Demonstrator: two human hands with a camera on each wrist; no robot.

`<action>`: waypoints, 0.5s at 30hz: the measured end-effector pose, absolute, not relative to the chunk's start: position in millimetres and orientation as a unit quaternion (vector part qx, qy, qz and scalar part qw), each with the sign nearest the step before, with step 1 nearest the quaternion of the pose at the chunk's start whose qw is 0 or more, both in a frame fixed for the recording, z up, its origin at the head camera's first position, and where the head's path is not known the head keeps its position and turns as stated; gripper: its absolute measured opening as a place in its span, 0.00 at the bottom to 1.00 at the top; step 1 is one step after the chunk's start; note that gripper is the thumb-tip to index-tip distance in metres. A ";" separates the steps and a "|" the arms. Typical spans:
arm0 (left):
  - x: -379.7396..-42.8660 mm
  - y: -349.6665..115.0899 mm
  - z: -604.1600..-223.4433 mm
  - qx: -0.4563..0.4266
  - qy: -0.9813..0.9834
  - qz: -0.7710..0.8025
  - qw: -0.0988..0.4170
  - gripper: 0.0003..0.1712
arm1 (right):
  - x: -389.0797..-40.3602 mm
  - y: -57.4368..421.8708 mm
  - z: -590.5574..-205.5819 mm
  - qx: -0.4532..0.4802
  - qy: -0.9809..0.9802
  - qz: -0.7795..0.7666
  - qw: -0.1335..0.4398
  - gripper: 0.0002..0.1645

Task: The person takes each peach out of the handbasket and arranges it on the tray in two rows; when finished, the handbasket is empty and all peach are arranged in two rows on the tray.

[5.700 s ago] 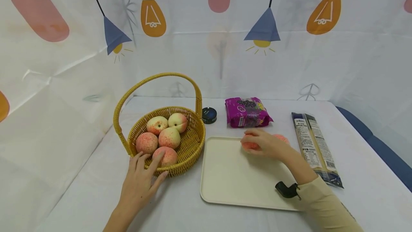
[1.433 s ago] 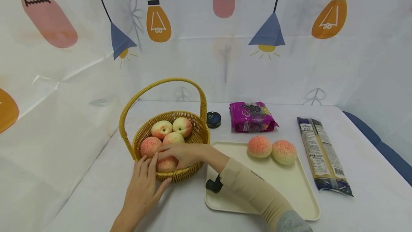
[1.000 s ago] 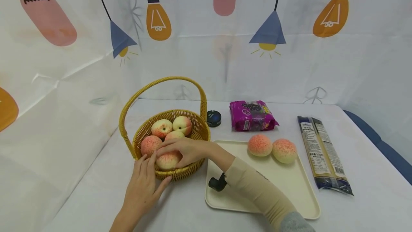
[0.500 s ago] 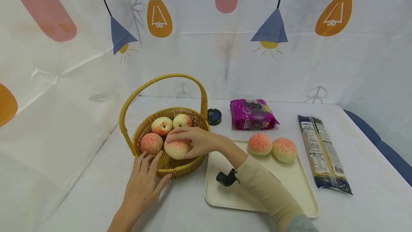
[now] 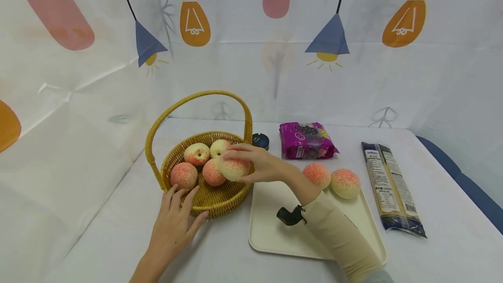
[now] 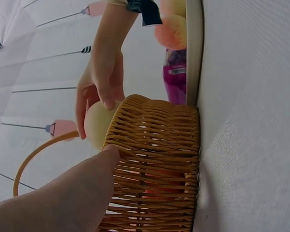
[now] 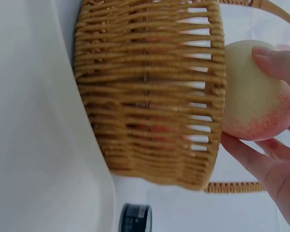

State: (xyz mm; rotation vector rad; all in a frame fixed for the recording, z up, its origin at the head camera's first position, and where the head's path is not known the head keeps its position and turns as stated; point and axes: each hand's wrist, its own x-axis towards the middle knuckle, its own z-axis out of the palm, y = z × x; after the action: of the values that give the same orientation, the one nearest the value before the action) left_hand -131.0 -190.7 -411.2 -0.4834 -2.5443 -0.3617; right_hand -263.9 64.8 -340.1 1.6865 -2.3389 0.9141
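Observation:
My right hand [image 5: 261, 163] holds a cream-and-pink peach [image 5: 233, 168] between thumb and fingers, at the right rim of the woven basket [image 5: 225, 208]. In the right wrist view the peach [image 7: 255, 92] shows above the wicker wall. Several other peaches lie in the basket, among them a reddish one [image 5: 184, 175] near the left hand and one [image 5: 213, 172] beside the held peach. My left hand [image 5: 173, 226] rests on the basket's near-left rim with fingers spread; in the left wrist view its thumb [image 6: 108, 157] touches the wicker edge.
A cream tray [image 5: 271, 235] right of the basket carries two peaches [image 5: 346, 183], partly behind the right forearm. Behind stand a purple grape-printed package [image 5: 306, 141] and a dark round tin [image 5: 260, 141]. A long flat packet [image 5: 393, 189] lies at the right. The basket's tall handle [image 5: 212, 92] arches overhead.
The right hand left a peach on the tray, reached into the basket, took the front peach and lifted it up and rightward to the rim. The left hand has stayed at the basket rim.

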 end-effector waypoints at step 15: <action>-131.4 -191.0 -412.4 -0.182 -0.936 -0.137 0.267 0.34 | -262.6 98.6 -338.2 0.559 -0.754 0.321 0.125 0.35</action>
State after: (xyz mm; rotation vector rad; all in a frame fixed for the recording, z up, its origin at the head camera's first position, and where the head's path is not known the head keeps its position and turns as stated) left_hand -131.4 -191.0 -412.4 -0.4916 -2.5267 -0.3696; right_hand -262.6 98.6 -338.2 1.6290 -2.1965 0.9359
